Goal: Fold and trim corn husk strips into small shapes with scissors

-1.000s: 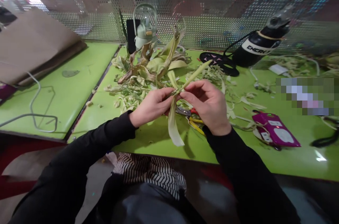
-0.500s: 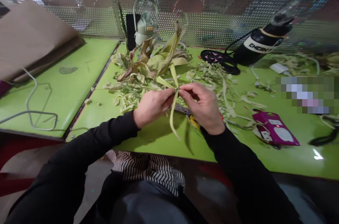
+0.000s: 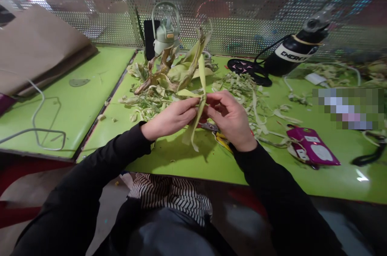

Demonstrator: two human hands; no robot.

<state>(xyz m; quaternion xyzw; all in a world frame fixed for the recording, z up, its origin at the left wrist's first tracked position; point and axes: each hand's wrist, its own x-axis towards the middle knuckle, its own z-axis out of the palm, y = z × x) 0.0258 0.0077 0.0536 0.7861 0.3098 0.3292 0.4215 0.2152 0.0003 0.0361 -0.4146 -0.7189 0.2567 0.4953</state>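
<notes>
Pale green corn husk strips [image 3: 202, 74] cross at a small knot between my hands, their ends pointing up, left and down. My left hand [image 3: 171, 119] is closed, with thumb and fingers pinching the husk strips from the left. From the other side, my right hand [image 3: 231, 121] holds the strips near the knot, fingers bent; some fingertips are hidden behind the husk. Below the right hand lies a metal hand tool [image 3: 208, 126] with yellow handles, partly covered. Just beyond my hands is a heap of corn husks [image 3: 178, 72], some dried brown.
A pale green bottle [image 3: 166, 38] and a dark phone [image 3: 149, 38] stand against the perforated screen. Rightward are a black ENERGY bottle [image 3: 292, 54], a black disc-shaped item [image 3: 249, 70] and a purple device [image 3: 316, 147]. A brown paper bag [image 3: 39, 46] lies left beside a wire frame [image 3: 33, 127].
The husk strips have turned in my hands, and the upper one now stands more upright. My left hand has shifted slightly left and its fingers have straightened. A broader hanging end shows below.
</notes>
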